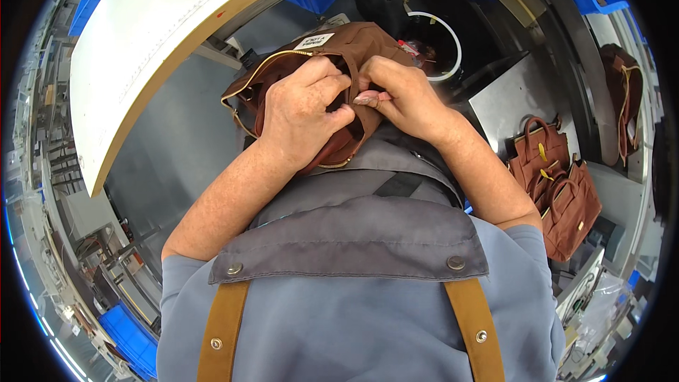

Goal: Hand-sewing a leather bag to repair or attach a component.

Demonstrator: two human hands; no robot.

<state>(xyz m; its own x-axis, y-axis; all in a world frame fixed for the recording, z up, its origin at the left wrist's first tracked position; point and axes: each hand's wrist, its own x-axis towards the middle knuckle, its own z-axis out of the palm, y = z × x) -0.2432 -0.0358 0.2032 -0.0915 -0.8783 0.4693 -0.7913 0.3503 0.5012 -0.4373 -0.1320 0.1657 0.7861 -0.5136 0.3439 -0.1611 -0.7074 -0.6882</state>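
Note:
A brown handbag [369,37] with a white label patch [313,41] rests at my lap, its mouth unzipped along a gold zipper [272,62]. Over the opening, my left hand [304,106] is closed, fingers curled onto the bag's inner edge. My right hand [403,92] pinches the brown fabric at the bag's right side, thumb and fingertips close to the left hand's. Anything small between the fingertips cannot be made out. Reddish-brown lining shows beneath the left hand.
A white curved tabletop [134,49] with a tan edge bends round the left and front. Beyond the bag stands a dark bin with a white rim [458,49]. Several brown handbags [569,212] sit at the right by a metal plate [513,99]. Blue crates [131,339] lie around the edges.

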